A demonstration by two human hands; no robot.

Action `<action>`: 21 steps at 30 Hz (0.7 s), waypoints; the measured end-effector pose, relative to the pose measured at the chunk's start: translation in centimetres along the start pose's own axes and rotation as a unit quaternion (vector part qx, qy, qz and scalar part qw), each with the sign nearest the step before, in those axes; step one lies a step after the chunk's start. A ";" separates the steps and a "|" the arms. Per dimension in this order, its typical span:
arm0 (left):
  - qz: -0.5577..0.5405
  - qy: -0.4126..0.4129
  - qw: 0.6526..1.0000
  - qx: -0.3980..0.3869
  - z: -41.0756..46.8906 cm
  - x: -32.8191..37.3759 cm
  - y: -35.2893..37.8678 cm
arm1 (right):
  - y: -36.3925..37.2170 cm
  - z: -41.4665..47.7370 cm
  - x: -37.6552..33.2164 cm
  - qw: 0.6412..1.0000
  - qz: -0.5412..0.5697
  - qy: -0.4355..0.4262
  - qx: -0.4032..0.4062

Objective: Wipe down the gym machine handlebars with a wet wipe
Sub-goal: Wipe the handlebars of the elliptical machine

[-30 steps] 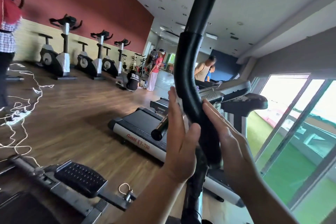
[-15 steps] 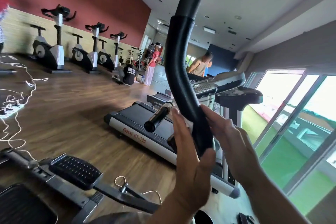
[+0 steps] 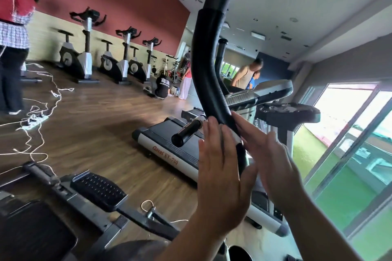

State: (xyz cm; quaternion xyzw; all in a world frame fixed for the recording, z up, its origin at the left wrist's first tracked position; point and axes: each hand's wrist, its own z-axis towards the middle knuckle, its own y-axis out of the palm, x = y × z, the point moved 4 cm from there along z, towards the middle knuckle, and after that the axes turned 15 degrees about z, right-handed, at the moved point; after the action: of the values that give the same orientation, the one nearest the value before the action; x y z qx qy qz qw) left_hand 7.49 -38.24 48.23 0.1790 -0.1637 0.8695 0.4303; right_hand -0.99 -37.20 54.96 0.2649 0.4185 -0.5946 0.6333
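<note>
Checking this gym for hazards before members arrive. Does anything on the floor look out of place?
Yes. Thin white cables sprawl in loose loops across the brown wooden floor at the left, around a white power strip. They lie untidily where a person stands, so they look like a likely trip hazard.

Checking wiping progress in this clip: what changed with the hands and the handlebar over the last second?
The left hand and right hand slid down the handlebar towards the lower end of its foam grip, carrying the wet wipe along. Unchanged: straight fingers press the bar from both sides and nothing was let go. The treadmill behind stayed put.
</note>
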 end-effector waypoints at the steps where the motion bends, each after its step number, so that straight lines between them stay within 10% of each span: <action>1: 0.013 0.001 1.000 -0.001 -0.2 0.2 -0.1 | 0.1 -0.2 0.0 1.000 -0.003 -0.001 -0.010; 21: -0.290 -0.163 0.943 -0.005 -2.2 0.3 2.0 | -0.6 -0.8 0.6 0.998 -0.039 -0.011 -0.047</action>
State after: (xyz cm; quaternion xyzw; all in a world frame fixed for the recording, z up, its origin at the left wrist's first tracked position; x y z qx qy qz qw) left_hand 5.31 -38.25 46.19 0.3559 -0.1765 0.6653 0.6321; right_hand -1.78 -36.95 54.10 0.2118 0.4485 -0.6018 0.6260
